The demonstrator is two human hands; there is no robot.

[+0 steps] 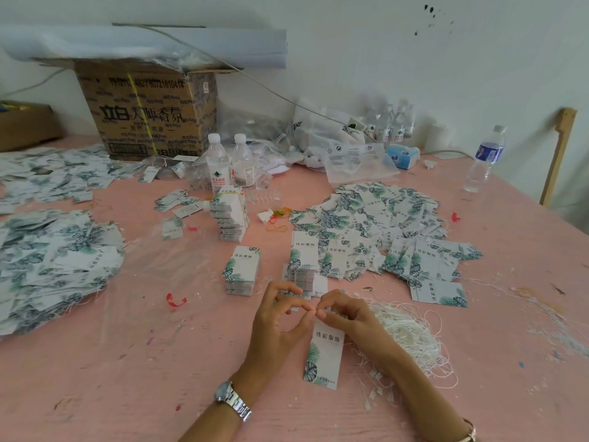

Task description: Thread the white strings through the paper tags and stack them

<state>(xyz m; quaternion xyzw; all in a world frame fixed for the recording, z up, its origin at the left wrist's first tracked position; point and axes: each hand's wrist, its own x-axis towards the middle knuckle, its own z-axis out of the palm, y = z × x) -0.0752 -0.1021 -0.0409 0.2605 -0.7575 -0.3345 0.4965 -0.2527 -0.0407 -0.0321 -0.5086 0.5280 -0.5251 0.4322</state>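
My right hand (345,314) pinches the top end of a white paper tag (325,352) printed with green leaves; the tag hangs down toward me above the pink table. My left hand (280,314) meets it fingertip to fingertip at the tag's top, thumb and forefinger pinched together, apparently on a thin white string that is too fine to make out. A tangle of white strings (411,333) lies just right of my right hand. Two neat tag stacks (242,271) (302,266) stand beyond my hands, with a taller stack (231,215) farther back.
Loose tags lie in a big heap (382,224) at the right and in piles (54,260) on the left. Water bottles (229,164) and a cardboard box (146,113) stand at the back. Another bottle (486,157) stands near the table's right edge.
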